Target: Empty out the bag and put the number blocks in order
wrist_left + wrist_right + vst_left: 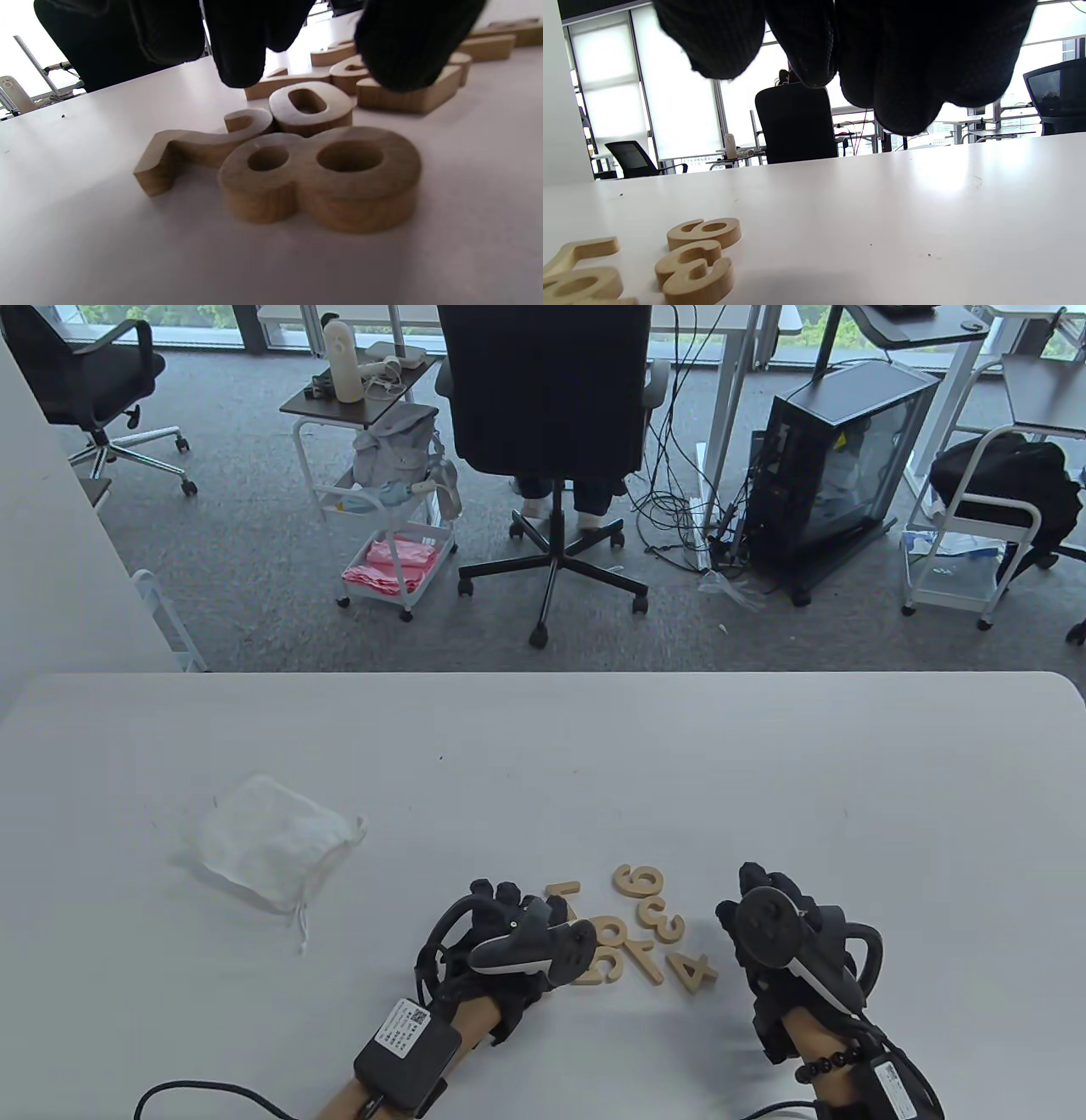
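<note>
Wooden number blocks [632, 929] clustered on the white table [543, 746] near its near edge, between the two gloved hands. Left hand [501, 937] just beside the cluster's left side, partly covering it from above; fingers [239, 46] hanging loosely over the blocks in the left wrist view, gripping nothing visible. Directly below them an 8 block [322, 178] lying flat, touching a 2 block [199, 146] and a 0 block [312, 106], with more blocks behind. Right hand [785, 937] just right of the cluster, apart from it, fingers [882, 63] relaxed above bare table, holding nothing. Nearest that hand, the 4 block [693, 972]; beyond it the 3 block [664, 922] and a 6-or-9 block [638, 881], the last two touching in the right wrist view. A 1 block [562, 890] at the cluster's left, by the left fingertips.

White drawstring bag [267, 840] lying flat and slack, well apart to the left of the hands; contents, if any, cannot be told.

Broad bare tabletop beyond the blocks up to the far edge, and to the right of the right hand. Office chair [547, 432] and carts on the floor past the table.
</note>
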`<state>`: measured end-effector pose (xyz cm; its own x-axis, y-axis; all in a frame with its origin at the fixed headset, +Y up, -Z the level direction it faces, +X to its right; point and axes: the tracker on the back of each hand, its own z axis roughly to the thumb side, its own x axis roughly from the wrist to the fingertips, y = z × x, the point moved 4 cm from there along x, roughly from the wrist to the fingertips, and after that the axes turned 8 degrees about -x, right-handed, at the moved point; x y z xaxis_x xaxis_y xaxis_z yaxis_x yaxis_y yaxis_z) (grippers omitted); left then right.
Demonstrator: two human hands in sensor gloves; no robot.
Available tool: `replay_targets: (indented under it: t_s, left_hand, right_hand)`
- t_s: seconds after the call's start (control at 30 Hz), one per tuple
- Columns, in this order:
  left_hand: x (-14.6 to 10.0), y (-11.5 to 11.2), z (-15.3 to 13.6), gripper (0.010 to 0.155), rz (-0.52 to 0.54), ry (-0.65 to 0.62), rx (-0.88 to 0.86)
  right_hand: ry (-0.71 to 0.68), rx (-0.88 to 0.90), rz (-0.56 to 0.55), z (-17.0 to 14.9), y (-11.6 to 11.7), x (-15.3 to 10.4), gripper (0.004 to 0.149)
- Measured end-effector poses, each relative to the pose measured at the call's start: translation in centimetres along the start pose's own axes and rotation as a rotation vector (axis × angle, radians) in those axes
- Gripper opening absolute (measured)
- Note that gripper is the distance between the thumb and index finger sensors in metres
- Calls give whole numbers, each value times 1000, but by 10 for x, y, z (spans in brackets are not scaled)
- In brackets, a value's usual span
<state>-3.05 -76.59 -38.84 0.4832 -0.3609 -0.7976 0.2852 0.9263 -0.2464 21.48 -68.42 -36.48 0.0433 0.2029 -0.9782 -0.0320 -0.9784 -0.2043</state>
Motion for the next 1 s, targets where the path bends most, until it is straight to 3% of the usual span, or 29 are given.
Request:
replay_targets:
  t_s: [0.3,0.8,1.0]
  left_hand:
    - [19,-5,7,78,-14,15,81]
    - [24,-7,6,73,-69,-31,107]
    - [25,-6,5,73,-14,-54,90]
  right_hand:
    - [72,50,-60,-23,-12,0,61]
    - [60,59,-31,-18,-8,-1,59]
    - [58,61,-31,-17,-7,-1,58]
